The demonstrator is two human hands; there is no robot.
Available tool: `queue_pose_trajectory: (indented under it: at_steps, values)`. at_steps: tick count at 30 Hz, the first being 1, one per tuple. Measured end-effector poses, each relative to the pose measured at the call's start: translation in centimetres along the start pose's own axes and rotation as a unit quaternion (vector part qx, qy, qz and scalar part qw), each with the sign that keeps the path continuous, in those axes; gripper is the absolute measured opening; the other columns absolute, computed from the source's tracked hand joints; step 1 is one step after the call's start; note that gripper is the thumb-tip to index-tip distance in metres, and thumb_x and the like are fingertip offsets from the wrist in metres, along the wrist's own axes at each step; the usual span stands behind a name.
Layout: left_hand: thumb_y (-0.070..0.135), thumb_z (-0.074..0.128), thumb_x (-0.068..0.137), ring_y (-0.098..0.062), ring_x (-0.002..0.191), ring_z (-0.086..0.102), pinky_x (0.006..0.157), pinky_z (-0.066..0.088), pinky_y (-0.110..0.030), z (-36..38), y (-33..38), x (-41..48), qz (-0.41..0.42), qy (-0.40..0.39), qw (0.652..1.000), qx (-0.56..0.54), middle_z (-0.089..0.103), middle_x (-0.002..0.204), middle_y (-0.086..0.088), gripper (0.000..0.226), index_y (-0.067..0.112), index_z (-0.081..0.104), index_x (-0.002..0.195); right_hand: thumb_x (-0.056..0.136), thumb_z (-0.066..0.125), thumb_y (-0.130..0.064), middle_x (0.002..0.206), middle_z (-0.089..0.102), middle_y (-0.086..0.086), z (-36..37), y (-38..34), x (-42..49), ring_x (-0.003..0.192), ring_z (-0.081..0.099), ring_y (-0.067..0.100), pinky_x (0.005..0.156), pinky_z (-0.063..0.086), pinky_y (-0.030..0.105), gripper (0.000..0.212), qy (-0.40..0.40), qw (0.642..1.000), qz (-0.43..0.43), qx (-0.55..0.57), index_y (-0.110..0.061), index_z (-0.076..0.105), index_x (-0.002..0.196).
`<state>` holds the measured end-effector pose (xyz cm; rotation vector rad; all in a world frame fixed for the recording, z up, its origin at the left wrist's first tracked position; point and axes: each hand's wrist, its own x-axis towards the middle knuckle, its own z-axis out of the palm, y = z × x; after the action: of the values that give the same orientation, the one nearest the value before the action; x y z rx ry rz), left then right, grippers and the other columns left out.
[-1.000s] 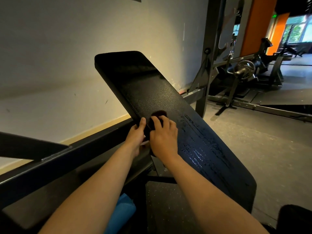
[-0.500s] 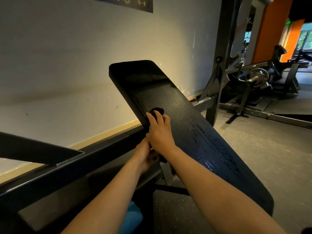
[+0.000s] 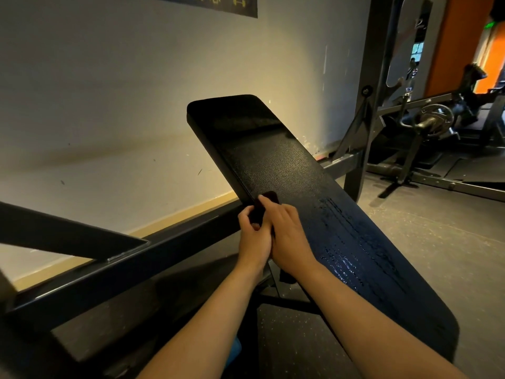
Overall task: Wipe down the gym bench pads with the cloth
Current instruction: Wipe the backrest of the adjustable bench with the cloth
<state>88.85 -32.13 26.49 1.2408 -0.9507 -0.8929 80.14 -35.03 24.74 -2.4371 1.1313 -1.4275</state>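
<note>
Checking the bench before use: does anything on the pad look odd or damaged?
Only wet streaks glinting across the lower half of the bench pad; its upper half looks dry. No tears visible.

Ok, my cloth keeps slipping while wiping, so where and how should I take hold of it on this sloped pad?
Probably where the cloth drapes over the left edge of the pad, coming from the left: that edge is thin, so the left hand can curl its fingers round it while the right hand presses on top.

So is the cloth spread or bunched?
Bunched: only a small dark wad of cloth shows past the right hand at the edge of the bench pad; hands hide the rest.
</note>
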Motion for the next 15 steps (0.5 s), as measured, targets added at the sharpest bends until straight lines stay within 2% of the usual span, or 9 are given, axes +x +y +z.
queue_pose_trajectory:
  at_steps: [2,5,7,9,11,15]
  values:
    - [0.039,0.053,0.102,-0.019,0.119,0.059,0.101,0.052,-0.045,0.0,0.6,0.5,0.012,0.014,1.000,-0.003,0.057,0.132,0.000,0.045,0.035,0.037,0.143,0.092,0.060,-0.008,0.151,0.038,-0.008,-0.4,-0.3,0.9,0.139,0.029,0.013,0.111,0.039,0.035,0.074,-0.043,0.998,-0.029,0.044,-0.032,0.026,0.153]
    - [0.030,0.052,0.104,-0.018,0.114,0.061,0.095,0.056,-0.043,-0.8,2.0,1.9,0.054,0.077,0.995,-0.012,0.059,0.128,0.000,0.028,0.032,0.047,0.132,0.095,0.058,-0.016,0.161,0.016,-0.015,-1.0,0.1,0.6,0.145,0.024,0.005,0.110,0.036,0.025,0.072,-0.078,0.991,-0.007,0.106,-0.036,0.021,0.154]
    - [0.028,0.049,0.105,-0.019,0.115,0.060,0.095,0.056,-0.042,-1.6,3.1,3.8,0.081,0.140,0.987,-0.008,0.055,0.131,-0.001,0.025,0.036,0.045,0.128,0.099,0.052,-0.022,0.155,0.025,-0.015,-0.7,0.5,-0.5,0.137,0.036,0.005,0.101,0.045,0.026,0.055,-0.022,0.996,0.019,0.089,-0.031,0.032,0.150]
    - [0.027,0.047,0.105,-0.023,0.126,0.053,0.104,0.049,-0.039,-1.8,3.8,5.7,0.088,0.163,0.983,0.015,0.048,0.141,-0.003,0.031,0.036,0.042,0.134,0.099,0.047,-0.014,0.137,0.043,-0.008,-0.1,0.9,-1.1,0.116,0.050,0.009,0.088,0.053,0.034,0.041,0.059,0.995,0.050,0.068,-0.021,0.047,0.139]
    - [0.025,0.043,0.107,-0.023,0.133,0.046,0.100,0.042,-0.029,-0.9,4.0,6.3,0.084,0.150,0.983,0.058,0.039,0.149,-0.005,0.036,0.032,0.039,0.142,0.094,0.048,-0.001,0.122,0.049,-0.003,0.2,1.4,-0.8,0.101,0.052,0.012,0.079,0.053,0.036,0.040,0.087,0.993,0.069,0.047,-0.014,0.054,0.131]
    - [0.028,0.045,0.106,-0.026,0.137,0.037,0.096,0.037,-0.029,1.2,2.3,5.1,0.112,0.141,0.976,0.126,0.030,0.151,-0.008,0.037,0.027,0.041,0.142,0.091,0.049,0.005,0.111,0.056,-0.001,0.1,1.9,-0.7,0.093,0.053,0.007,0.077,0.047,0.018,0.035,0.099,0.992,0.061,0.044,-0.009,0.062,0.121]
